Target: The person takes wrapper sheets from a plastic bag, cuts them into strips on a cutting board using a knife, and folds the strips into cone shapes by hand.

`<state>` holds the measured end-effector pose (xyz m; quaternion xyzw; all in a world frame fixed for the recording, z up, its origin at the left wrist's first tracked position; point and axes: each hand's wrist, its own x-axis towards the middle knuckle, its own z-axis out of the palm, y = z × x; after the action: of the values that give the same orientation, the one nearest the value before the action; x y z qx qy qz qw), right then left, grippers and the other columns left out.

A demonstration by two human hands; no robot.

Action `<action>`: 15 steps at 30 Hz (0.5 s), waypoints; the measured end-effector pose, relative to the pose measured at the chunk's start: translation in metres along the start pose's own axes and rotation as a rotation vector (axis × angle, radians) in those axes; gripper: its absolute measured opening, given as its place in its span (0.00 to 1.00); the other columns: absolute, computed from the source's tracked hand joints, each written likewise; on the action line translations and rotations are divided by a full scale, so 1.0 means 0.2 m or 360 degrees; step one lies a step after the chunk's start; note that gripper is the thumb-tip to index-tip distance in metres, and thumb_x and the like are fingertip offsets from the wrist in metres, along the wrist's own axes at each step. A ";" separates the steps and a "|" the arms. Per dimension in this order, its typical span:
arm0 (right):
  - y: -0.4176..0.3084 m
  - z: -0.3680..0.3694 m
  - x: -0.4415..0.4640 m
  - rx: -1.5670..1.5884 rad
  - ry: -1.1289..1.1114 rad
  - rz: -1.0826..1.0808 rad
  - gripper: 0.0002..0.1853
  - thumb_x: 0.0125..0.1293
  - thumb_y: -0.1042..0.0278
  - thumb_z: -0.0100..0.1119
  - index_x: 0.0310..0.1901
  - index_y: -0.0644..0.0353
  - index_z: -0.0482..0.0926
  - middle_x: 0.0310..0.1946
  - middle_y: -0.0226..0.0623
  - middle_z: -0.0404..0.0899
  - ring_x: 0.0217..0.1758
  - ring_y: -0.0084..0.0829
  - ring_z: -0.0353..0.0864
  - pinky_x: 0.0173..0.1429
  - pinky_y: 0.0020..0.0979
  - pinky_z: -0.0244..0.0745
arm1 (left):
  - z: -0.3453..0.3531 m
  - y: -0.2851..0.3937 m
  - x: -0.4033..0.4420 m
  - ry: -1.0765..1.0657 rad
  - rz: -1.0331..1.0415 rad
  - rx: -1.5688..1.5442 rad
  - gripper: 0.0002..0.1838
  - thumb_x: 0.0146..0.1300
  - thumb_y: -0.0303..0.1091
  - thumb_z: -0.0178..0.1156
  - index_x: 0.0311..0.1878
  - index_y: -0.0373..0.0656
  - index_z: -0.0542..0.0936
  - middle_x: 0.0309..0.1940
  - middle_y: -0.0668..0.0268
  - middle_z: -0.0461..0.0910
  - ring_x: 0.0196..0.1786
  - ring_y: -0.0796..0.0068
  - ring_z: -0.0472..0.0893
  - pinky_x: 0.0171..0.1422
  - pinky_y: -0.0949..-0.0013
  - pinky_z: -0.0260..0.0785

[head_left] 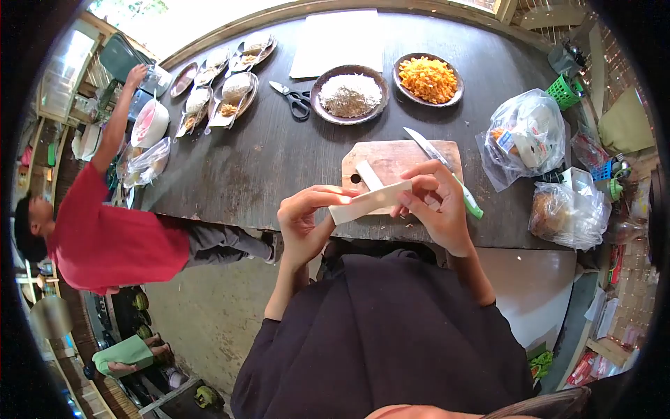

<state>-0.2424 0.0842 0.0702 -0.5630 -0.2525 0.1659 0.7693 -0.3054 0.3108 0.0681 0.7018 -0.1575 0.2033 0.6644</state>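
A pale, flat, rectangular slab (370, 202) is held between my two hands above the near edge of the cutting board; I cannot tell its exact kind. My left hand (307, 216) pinches its left end, and my right hand (440, 209) grips the right end with curled fingers. Under the slab, another pale strip (368, 173) lies on the wooden cutting board (401, 155). A knife (426, 145) with a green handle rests across the board's right side, its blade pointing away from me. Small pale bits show near my right fingers.
Beyond the board stand a plate of white shreds (351, 94) and one of orange pieces (428, 79), with scissors (296, 103) beside them. Filled plates (234, 91) sit far left. Plastic bags (527, 133) are at right. A person in red (118, 241) reaches over the table's left end.
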 end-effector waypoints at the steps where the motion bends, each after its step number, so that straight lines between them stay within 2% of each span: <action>1: -0.01 0.01 0.01 -0.0005 0.0076 -0.0082 0.15 0.67 0.81 0.61 0.53 0.65 0.71 0.37 0.40 0.84 0.38 0.24 0.86 0.42 0.23 0.80 | -0.01 0.02 0.01 0.0002 0.0001 0.0001 0.08 0.56 0.16 0.66 0.40 0.35 0.84 0.44 0.52 0.86 0.51 0.62 0.86 0.55 0.64 0.78; 3: -0.03 0.02 0.03 -0.0011 0.0148 -0.0166 0.16 0.67 0.82 0.61 0.54 0.65 0.71 0.39 0.39 0.83 0.40 0.24 0.86 0.43 0.23 0.80 | -0.03 0.06 0.03 -0.0453 -0.0140 -0.0216 0.12 0.59 0.23 0.69 0.46 0.35 0.82 0.51 0.51 0.84 0.55 0.60 0.84 0.59 0.59 0.77; 4: -0.04 0.03 0.04 -0.0089 0.0164 -0.0183 0.16 0.66 0.82 0.62 0.54 0.65 0.71 0.42 0.38 0.83 0.42 0.23 0.85 0.45 0.23 0.79 | -0.03 0.05 0.02 -0.0448 -0.0139 -0.0213 0.12 0.59 0.23 0.69 0.46 0.35 0.82 0.51 0.51 0.84 0.55 0.60 0.84 0.59 0.59 0.77; 6: -0.04 0.03 0.06 -0.0161 0.0167 -0.0194 0.17 0.65 0.82 0.63 0.54 0.65 0.71 0.45 0.38 0.82 0.44 0.23 0.85 0.46 0.23 0.79 | -0.02 0.01 -0.02 -0.0409 -0.0426 -0.0885 0.22 0.62 0.32 0.70 0.57 0.36 0.76 0.56 0.52 0.81 0.60 0.59 0.81 0.64 0.55 0.74; 7: -0.03 0.04 0.07 -0.0189 0.0104 -0.0226 0.18 0.64 0.82 0.63 0.54 0.64 0.71 0.47 0.37 0.82 0.45 0.23 0.85 0.47 0.23 0.79 | 0.04 -0.01 -0.05 -0.0189 -0.0439 -0.1020 0.27 0.68 0.39 0.65 0.63 0.39 0.68 0.52 0.55 0.81 0.61 0.60 0.80 0.65 0.54 0.73; 8: -0.03 0.04 0.08 -0.0218 0.0040 -0.0260 0.19 0.63 0.82 0.64 0.54 0.64 0.71 0.48 0.36 0.81 0.46 0.23 0.85 0.48 0.24 0.79 | 0.04 -0.04 -0.06 -0.0179 -0.0435 -0.1016 0.27 0.68 0.39 0.65 0.63 0.39 0.68 0.52 0.55 0.81 0.61 0.60 0.80 0.65 0.54 0.73; 10: -0.03 0.07 0.10 -0.0241 0.0023 -0.0318 0.19 0.63 0.82 0.64 0.53 0.64 0.72 0.48 0.36 0.81 0.46 0.23 0.85 0.47 0.24 0.78 | 0.04 -0.06 -0.02 -0.0482 -0.0745 -0.0795 0.22 0.72 0.39 0.59 0.62 0.40 0.67 0.49 0.57 0.82 0.61 0.60 0.79 0.63 0.55 0.73; 11: -0.03 0.08 0.11 -0.0263 0.0017 -0.0374 0.18 0.62 0.82 0.64 0.53 0.63 0.72 0.48 0.35 0.81 0.45 0.23 0.85 0.46 0.24 0.78 | 0.07 -0.04 -0.03 -0.0432 -0.0690 -0.0765 0.20 0.74 0.41 0.55 0.61 0.40 0.67 0.48 0.55 0.82 0.56 0.61 0.82 0.59 0.57 0.75; 12: -0.03 0.09 0.11 -0.0264 0.0012 -0.0372 0.18 0.62 0.82 0.64 0.53 0.63 0.72 0.48 0.35 0.81 0.45 0.23 0.85 0.46 0.24 0.78 | 0.08 -0.05 -0.03 -0.0427 -0.0688 -0.0766 0.20 0.74 0.41 0.55 0.61 0.40 0.67 0.48 0.55 0.82 0.56 0.61 0.82 0.59 0.57 0.75; 14: -0.04 0.10 0.12 -0.0388 -0.0012 -0.0409 0.16 0.62 0.81 0.65 0.50 0.63 0.73 0.47 0.35 0.81 0.42 0.21 0.84 0.43 0.22 0.76 | 0.09 -0.09 -0.04 -0.0413 -0.0643 -0.1254 0.19 0.74 0.41 0.55 0.60 0.39 0.68 0.48 0.51 0.82 0.52 0.61 0.84 0.55 0.57 0.77; 15: -0.03 0.10 0.12 -0.0385 -0.0018 -0.0407 0.16 0.62 0.81 0.65 0.50 0.63 0.73 0.47 0.35 0.81 0.42 0.21 0.84 0.43 0.22 0.76 | 0.10 -0.07 -0.05 -0.0406 -0.0643 -0.1251 0.19 0.74 0.41 0.55 0.60 0.39 0.68 0.48 0.51 0.82 0.52 0.61 0.84 0.55 0.57 0.77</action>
<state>-0.2347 0.1107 0.0864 -0.6137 -0.3444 0.0382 0.7094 -0.3050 0.2913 0.0504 0.4324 -0.1633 -0.0934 0.8818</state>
